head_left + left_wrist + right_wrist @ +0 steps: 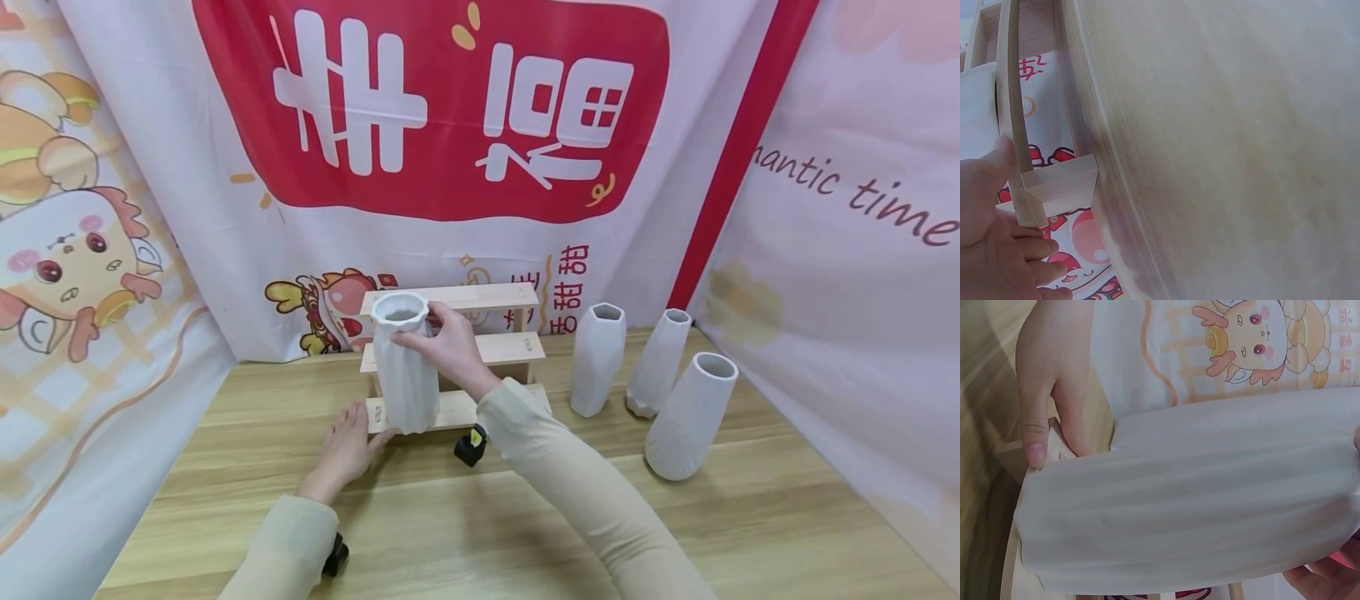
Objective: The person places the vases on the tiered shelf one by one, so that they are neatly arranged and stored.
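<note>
A tall white ribbed vase [408, 383] with a wavy rim stands upright at the left part of the lowest tier of a small wooden tiered stand [504, 347]. My right hand [455, 348] grips the vase near its neck, thumb in front and fingers behind. In the right wrist view the vase [1191, 500] fills the middle, its base at the tier's board. My left hand [348, 442] holds the left end of that lowest tier. The left wrist view shows its thumb on the board's edge and its fingers [1041, 272] beyond the end of the wood.
Three more white vases stand on the table's right: a faceted one [597, 358], a slim one [660, 362] and a wider textured one [686, 421]. Small black devices [471, 447] show by both wrists. A printed cloth [465, 212] hangs close behind the stand.
</note>
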`<control>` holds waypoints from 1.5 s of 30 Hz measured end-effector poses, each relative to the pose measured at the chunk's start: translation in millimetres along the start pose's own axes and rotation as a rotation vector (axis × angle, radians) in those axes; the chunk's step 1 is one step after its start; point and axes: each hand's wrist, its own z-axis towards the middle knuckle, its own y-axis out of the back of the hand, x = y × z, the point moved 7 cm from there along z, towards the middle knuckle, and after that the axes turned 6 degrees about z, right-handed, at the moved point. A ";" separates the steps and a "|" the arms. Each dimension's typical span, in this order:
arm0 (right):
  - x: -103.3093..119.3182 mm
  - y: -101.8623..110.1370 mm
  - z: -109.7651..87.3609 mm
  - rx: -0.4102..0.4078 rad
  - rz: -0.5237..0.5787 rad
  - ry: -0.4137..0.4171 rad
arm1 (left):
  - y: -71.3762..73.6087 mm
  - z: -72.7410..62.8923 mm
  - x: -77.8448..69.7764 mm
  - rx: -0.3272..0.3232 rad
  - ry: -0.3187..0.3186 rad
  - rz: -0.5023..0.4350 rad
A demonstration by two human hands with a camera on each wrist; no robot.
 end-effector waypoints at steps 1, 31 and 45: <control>0.1 -0.5 0.1 0.003 -0.002 0.002 | -0.1 -0.1 -0.2 -0.001 -0.001 0.000; 4.3 -2.1 -1.0 0.026 -0.014 0.013 | -2.0 -0.4 0.4 0.016 0.001 -0.009; 4.1 -0.1 -4.8 0.118 -0.014 0.001 | 0.6 -2.5 -2.6 0.027 0.006 -0.025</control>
